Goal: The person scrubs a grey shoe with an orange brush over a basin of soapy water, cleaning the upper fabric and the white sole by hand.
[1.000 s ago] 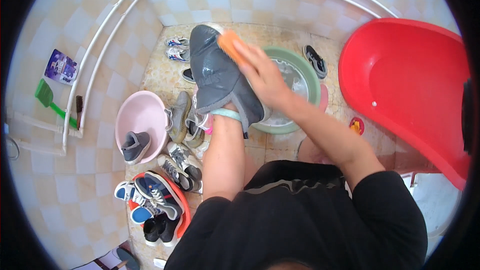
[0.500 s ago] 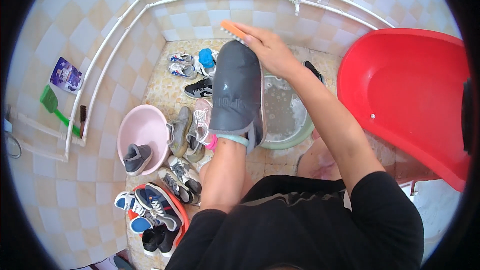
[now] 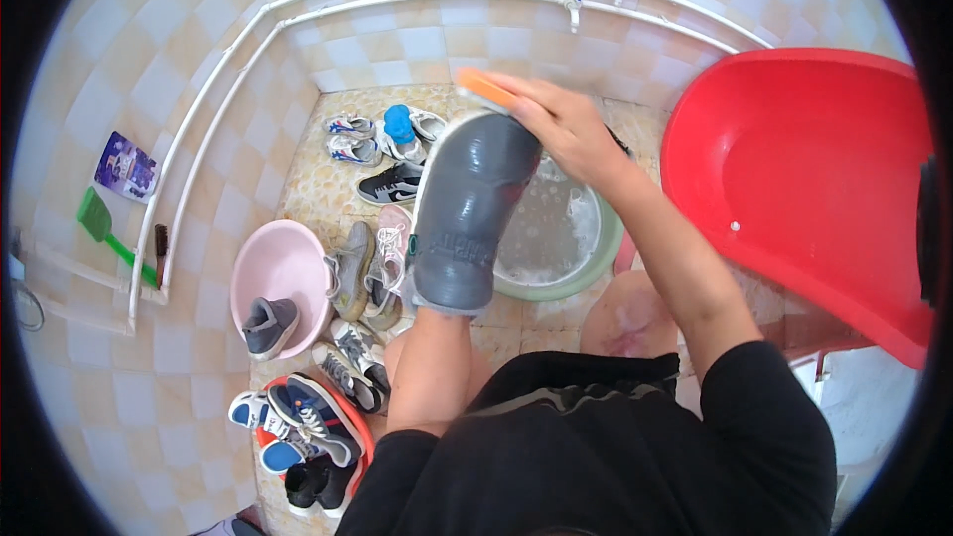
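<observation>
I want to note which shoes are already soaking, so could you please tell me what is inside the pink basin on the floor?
The pink basin holds one grey shoe, leaning at its near edge. No water shows, and the shoe covers the bottom beneath it.

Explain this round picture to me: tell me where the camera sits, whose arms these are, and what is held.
The camera is worn on a person's head and looks down, so the round, bent edges come from its wide lens. The two arms rising from the bottom are the wearer's own. The left hand is hidden inside a grey shoe, holding it up. The right hand presses an orange brush against the shoe's tip. Below sits a green basin of soapy water. On the tiled floor lie a pink basin with one grey shoe in it, many sneakers, and a big red tub on the right.
</observation>
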A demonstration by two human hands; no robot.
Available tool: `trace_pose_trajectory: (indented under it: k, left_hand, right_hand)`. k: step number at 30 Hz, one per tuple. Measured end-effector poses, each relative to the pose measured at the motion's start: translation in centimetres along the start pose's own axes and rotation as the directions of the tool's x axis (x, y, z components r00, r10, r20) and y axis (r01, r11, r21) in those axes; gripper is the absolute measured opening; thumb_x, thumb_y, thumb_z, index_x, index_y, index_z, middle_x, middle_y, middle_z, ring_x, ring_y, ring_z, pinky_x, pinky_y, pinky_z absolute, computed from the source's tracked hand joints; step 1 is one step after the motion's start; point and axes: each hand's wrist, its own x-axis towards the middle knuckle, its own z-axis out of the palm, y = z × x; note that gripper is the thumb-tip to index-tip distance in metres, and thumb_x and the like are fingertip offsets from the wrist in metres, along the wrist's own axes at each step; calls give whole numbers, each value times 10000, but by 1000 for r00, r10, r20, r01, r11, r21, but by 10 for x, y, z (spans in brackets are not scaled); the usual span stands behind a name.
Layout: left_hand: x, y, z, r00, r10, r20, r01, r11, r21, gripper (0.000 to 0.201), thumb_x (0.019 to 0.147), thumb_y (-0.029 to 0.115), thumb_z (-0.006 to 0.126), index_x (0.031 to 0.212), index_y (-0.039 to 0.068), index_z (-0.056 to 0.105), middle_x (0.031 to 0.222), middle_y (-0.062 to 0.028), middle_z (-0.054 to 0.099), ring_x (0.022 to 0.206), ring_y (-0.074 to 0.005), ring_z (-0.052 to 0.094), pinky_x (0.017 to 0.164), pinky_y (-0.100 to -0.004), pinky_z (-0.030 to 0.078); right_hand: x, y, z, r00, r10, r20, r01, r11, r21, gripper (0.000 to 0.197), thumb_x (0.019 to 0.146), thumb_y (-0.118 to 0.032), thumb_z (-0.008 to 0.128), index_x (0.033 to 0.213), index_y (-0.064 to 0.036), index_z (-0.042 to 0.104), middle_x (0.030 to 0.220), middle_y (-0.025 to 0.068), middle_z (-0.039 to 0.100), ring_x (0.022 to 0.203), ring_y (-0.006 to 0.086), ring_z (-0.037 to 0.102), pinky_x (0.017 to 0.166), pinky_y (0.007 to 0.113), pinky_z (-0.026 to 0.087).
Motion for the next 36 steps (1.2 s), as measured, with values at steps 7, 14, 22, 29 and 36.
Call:
trace_pose_trajectory:
  k: [7,14,22,29,36]
  left_hand:
    - [9,11,1,999,47,-5,-46,992,116,258,895,108,509,1138,52,578,1026,-121,602,997,-240,579,831,-332,472]
    - [12,24,13,999,36,-21,-2,540,842,244,895,116,508,1117,60,592,996,-119,606,978,-232,582,814,-321,474]
    - [2,11,4,990,9,-137,68,837,543,245,889,111,511,1114,58,594,1002,-123,605,981,-239,581,818,-328,473]
    - [-2,6,-1,989,-24,-147,57,972,226,246,883,106,514,1110,56,595,1007,-126,605,984,-246,579,822,-333,471]
    - [15,16,-18,990,38,-139,-68,974,-216,247,878,102,517,1107,54,597,1012,-129,604,987,-253,578,827,-338,470]
  right_hand:
    - [-47,12,14,961,21,-276,10,994,113,396,984,-157,458,1350,-6,470,1310,127,532,1170,187,519,998,287,372]
    - [15,-27,17,992,-127,-16,93,799,-594,344,897,-233,574,1233,-165,599,996,91,614,894,324,577,694,403,501]
    - [-16,-31,26,953,-295,-74,184,752,-633,371,908,-200,554,1271,-119,565,944,132,574,850,304,568,730,386,483]
    - [13,-13,24,962,214,-167,-264,880,-394,410,986,-300,364,1333,-146,519,951,182,568,879,353,580,842,439,434]
    - [-16,-32,74,968,-188,-168,69,839,-539,360,945,-246,469,1283,-145,545,1083,187,573,846,359,614,760,437,503]
